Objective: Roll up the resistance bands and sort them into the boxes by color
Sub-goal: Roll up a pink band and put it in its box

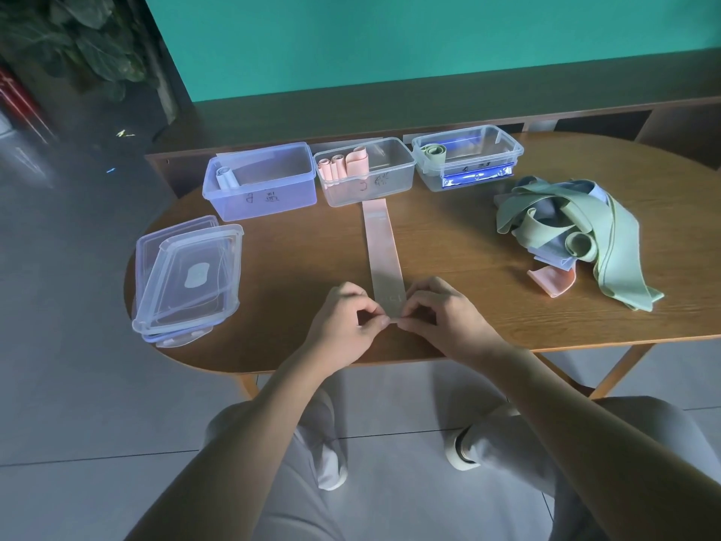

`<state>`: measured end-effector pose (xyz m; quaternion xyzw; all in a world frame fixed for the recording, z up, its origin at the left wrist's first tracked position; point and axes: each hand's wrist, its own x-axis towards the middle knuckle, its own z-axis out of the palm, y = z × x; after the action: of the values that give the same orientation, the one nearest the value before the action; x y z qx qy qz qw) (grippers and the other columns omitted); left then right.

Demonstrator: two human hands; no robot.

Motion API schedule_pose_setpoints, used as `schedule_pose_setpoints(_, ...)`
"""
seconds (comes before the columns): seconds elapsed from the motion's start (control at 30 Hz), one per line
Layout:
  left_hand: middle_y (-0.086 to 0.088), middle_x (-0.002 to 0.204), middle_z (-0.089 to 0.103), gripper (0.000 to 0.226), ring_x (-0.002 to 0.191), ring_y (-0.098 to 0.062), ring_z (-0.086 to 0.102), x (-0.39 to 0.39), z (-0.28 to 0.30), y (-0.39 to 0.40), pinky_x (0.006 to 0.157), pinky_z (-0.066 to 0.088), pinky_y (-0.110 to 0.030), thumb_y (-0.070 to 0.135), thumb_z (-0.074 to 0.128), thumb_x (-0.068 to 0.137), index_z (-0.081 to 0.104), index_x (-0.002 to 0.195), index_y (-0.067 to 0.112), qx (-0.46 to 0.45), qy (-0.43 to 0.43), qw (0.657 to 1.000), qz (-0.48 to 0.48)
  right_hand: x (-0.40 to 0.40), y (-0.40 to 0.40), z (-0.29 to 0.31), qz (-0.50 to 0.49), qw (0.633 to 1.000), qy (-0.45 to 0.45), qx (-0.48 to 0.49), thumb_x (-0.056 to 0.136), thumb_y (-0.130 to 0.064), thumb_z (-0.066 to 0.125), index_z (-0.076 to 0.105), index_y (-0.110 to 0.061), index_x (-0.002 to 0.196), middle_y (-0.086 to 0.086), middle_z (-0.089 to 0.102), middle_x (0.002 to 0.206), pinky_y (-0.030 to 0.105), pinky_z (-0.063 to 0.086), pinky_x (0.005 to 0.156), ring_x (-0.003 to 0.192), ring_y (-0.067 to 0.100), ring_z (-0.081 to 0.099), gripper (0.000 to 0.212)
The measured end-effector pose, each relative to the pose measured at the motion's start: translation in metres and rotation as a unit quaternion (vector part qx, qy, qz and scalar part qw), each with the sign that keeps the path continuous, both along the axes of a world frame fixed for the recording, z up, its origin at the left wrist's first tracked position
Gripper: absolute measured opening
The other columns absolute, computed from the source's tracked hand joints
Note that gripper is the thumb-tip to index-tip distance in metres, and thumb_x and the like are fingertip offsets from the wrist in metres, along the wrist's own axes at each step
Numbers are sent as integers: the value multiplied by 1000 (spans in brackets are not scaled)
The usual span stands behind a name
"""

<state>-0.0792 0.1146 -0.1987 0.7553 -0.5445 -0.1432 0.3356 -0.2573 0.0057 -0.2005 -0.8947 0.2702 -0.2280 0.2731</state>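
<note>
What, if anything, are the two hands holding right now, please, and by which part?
Both the left hand and right hand pinch the pink band at its near end; the rest lies flat on the table.

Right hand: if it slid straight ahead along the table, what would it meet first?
Likely only the flat pink band that the right hand pinches; beyond it, the middle box holding pink rolls. Depth is uncertain.

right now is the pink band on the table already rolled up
No, the pink band lies flat on the table, with both hands pinching only its near end.
</note>
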Motion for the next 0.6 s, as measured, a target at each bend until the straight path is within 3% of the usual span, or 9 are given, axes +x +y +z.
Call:
schedule_pose_setpoints(0.2, 15, 101, 50, 16, 97, 3, 49, 0, 0, -2, 86, 52, -30, 39, 75, 86, 76, 84, 23, 1, 7, 1000, 22, 6, 3, 7, -35, 999, 11, 25, 87, -23, 78, 77, -13, 88, -3, 58, 109, 5, 36, 80, 94, 13, 59, 10)
schedule_pose_setpoints(0.33, 11, 100, 52, 29, 89, 8, 52, 1, 6, -6, 75, 48, -15, 49, 79, 81, 76, 81, 20, 13, 8, 999, 47, 11, 4, 18, -87, 992, 45, 83, 86, -30, 80, 70, -21, 79, -4, 55, 114, 4, 34, 69, 97, 11, 54, 15)
schedule_pose_setpoints(0.43, 10, 100, 52, 25, 86, 9, 51, 4, 7, -8, 66, 38, -5, 44, 81, 81, 75, 81, 19, 15, 15, 998, 62, 14, 1, 20, -117, 986, 51, 107, 82, -36, 83, 66, -22, 74, -5, 54, 116, 6, 34, 65, 98, 11, 53, 22)
schedule_pose_setpoints(0.5, 10, 99, 52, 21, 85, 2, 53, 5, 3, -8, 68, 41, -9, 38, 82, 82, 74, 82, 18, -1, 14, 998, 58, 15, 0, 19, -120, 986, 52, 107, 83, -34, 82, 66, -24, 77, -4, 55, 117, 7, 37, 68, 99, 11, 53, 20)
schedule_pose_setpoints(0.6, 12, 98, 56, 8, 88, -4, 55, 2, -3, -4, 74, 52, -27, 26, 78, 86, 71, 84, 23, -51, -2, 999, 17, 16, 0, 18, -111, 988, 44, 96, 84, -31, 81, 66, -26, 83, -3, 57, 114, 9, 38, 70, 96, 13, 55, 15)
